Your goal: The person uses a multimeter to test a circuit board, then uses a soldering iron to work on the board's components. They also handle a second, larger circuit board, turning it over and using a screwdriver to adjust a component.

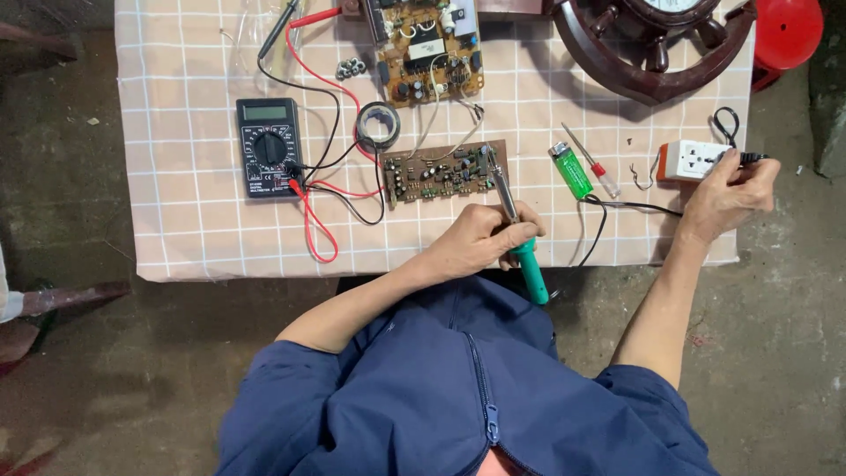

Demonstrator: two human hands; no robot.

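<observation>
Soldering iron: green-handled pencil iron with metal shaft, held in the left hand, tip over the right end of the brown rectangular circuit board lying flat on the checked pink cloth.
Left hand: closed around the iron's upper handle, fingers wrapped, shaft pointing away from the body.
Right hand: at the white and orange socket block near the table's right edge, fingers pinched on a black plug; whether the plug is seated cannot be told.
Cord: black lead runs across the cloth between iron and socket.
Nearby: green lighter and small red-tipped screwdriver just beside the board; black multimeter with red and black leads to the left; second, larger board farther back.
Risk, attention: eyes and one hand are on the socket, so the tip could drift onto components or cloth.
Risk, heat: lighter lies near the tip; a hot iron swung right could reach it.
Risk, cord: slack lead could snag and jerk the iron.
</observation>
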